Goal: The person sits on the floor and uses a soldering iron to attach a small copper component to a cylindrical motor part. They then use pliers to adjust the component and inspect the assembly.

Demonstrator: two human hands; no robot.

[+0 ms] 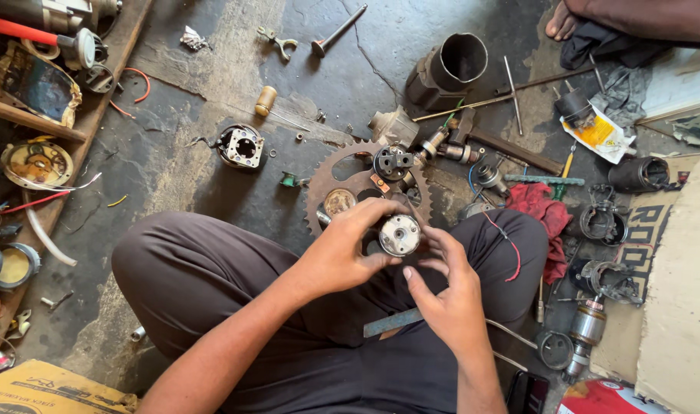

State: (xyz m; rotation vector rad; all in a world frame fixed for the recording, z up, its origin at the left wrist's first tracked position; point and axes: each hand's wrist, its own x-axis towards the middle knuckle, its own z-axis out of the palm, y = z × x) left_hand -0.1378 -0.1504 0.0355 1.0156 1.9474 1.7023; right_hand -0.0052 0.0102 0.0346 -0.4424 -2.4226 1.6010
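Observation:
I sit cross-legged on a dark stone floor. My left hand [346, 249] grips a small round metal motor part [399, 234], its silver end face turned up toward me. My right hand [442, 287] is at the part's right side, fingertips touching its edge. A flat metal strip [392, 322] lies on my lap under the hands. Just beyond the hands a rusty toothed sprocket [327, 180] lies on the floor, with a black round part [394, 162] resting on it.
A round stator housing [240, 146] and a wooden-handled tool [266, 100] lie ahead left. A grey metal cylinder [450, 67], long rods, a hammer [503, 144], a red rag [542, 207] and an armature [586, 331] crowd the right. Another person's foot [565, 19] is at top right.

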